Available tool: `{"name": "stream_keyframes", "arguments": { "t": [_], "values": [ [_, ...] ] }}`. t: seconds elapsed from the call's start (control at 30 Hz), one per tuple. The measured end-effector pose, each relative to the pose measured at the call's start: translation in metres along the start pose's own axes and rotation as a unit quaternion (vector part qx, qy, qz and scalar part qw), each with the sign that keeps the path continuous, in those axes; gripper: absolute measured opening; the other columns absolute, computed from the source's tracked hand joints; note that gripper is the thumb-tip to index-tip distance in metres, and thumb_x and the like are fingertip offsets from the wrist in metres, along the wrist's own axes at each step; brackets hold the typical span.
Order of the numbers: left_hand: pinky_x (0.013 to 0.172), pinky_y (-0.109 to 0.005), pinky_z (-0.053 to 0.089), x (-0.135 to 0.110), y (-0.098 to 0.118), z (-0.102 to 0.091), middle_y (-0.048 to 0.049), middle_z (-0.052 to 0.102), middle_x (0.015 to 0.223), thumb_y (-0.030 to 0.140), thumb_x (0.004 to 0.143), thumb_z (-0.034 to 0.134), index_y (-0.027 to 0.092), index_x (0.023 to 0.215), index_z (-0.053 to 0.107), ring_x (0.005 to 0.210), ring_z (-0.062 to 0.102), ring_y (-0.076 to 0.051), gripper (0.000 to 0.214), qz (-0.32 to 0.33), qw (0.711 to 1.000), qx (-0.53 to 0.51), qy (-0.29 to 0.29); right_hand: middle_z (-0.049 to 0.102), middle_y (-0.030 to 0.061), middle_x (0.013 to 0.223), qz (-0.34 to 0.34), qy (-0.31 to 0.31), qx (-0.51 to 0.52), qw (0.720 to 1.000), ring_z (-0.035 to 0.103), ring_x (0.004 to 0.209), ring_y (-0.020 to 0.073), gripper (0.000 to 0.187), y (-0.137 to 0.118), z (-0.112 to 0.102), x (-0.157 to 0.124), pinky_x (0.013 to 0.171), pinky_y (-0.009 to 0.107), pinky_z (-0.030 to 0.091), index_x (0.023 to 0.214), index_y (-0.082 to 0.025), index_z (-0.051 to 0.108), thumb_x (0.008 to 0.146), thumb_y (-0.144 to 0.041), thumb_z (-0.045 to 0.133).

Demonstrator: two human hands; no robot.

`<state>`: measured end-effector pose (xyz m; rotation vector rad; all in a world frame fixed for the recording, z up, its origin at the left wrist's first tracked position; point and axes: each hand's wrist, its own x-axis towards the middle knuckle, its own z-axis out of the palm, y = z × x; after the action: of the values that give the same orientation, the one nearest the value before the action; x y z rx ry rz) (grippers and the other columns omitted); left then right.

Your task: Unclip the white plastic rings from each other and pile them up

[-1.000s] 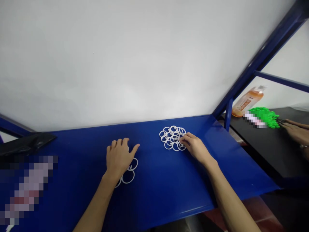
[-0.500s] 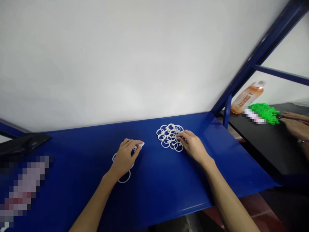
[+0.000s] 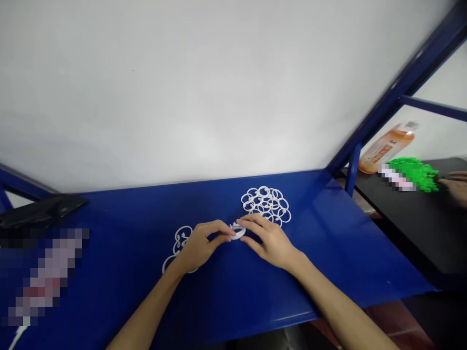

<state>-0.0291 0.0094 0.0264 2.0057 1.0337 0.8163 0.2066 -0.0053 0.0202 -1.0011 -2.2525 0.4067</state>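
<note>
My left hand point(image 3: 201, 245) pinches the left side of a small white ring-shaped piece point(image 3: 239, 235), holding it low over the blue tabletop point(image 3: 233, 296). Fingers and thumb of my right hand point(image 3: 272, 240) close around the right side of the same piece. Whether it is one ring or several stacked is too small to tell. Just beyond my right hand lies a flat cluster of overlapping white rings point(image 3: 268, 205) with small inner tabs. A few more white rings point(image 3: 182, 237) rest beside and partly beneath my left hand.
A black plastic bag point(image 3: 44, 209) and a blurred-out packet point(image 3: 53, 272) lie at the left. Blue frame bars point(image 3: 352, 170) rise at the right. Past them, a black table point(image 3: 404, 223) holds an orange bottle point(image 3: 388, 148), a green pile point(image 3: 416, 172) and another person's hand point(image 3: 458, 187).
My right hand has left the ring cluster and moved left to the piece in my left hand. My left hand has shifted right, uncovering more of the rings near it.
</note>
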Motion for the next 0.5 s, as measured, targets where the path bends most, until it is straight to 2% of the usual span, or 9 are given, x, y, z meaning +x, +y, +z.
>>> {"name": "stream_keyframes", "arguments": {
  "t": [0.07, 0.13, 0.37, 0.5],
  "values": [
    [0.082, -0.030, 0.054, -0.001, 0.004, 0.001, -0.0001, 0.075, 0.090, 0.027, 0.092, 0.061, 0.025, 0.092, 0.074, 0.084, 0.069, -0.017, 0.013, -0.004, 1.000, -0.008, -0.028, 0.066, 0.0098, 0.119, -0.014, -0.011, 0.019, 1.000, 0.066, 0.105, 0.0205, 0.029, 0.000, 0.005, -0.001, 0.088, 0.037, 0.058, 0.127, -0.023, 0.061, 0.100, -0.025, 0.050],
    [0.083, -0.030, 0.054, -0.002, 0.006, 0.001, 0.0007, 0.076, 0.092, 0.027, 0.092, 0.060, 0.027, 0.094, 0.074, 0.086, 0.069, -0.017, 0.014, -0.015, 1.000, 0.004, -0.024, 0.069, 0.0094, 0.114, -0.013, -0.005, 0.027, 1.000, 0.067, 0.102, 0.0197, 0.027, 0.004, 0.008, -0.002, 0.088, 0.037, 0.059, 0.123, -0.021, 0.064, 0.101, -0.024, 0.048],
    [0.071, -0.027, 0.053, -0.001, -0.001, -0.002, 0.0015, 0.073, 0.088, 0.034, 0.094, 0.057, 0.025, 0.094, 0.070, 0.077, 0.066, -0.015, 0.016, -0.016, 0.993, 0.082, 0.079, 0.073, 0.0077, 0.105, -0.008, 0.046, 0.021, 0.999, 0.070, 0.091, 0.0181, 0.032, 0.016, 0.012, -0.006, 0.080, 0.033, 0.059, 0.128, -0.024, 0.065, 0.102, -0.023, 0.047],
    [0.076, -0.033, 0.049, -0.001, -0.011, -0.004, -0.0010, 0.073, 0.090, 0.030, 0.096, 0.053, 0.024, 0.100, 0.068, 0.079, 0.064, -0.017, 0.016, 0.039, 0.971, 0.209, 0.107, 0.072, 0.0081, 0.108, 0.006, 0.073, 0.024, 0.997, 0.069, 0.096, 0.0192, 0.029, 0.014, 0.012, -0.004, 0.086, 0.035, 0.058, 0.123, -0.024, 0.068, 0.101, -0.022, 0.049]
  ]
}}
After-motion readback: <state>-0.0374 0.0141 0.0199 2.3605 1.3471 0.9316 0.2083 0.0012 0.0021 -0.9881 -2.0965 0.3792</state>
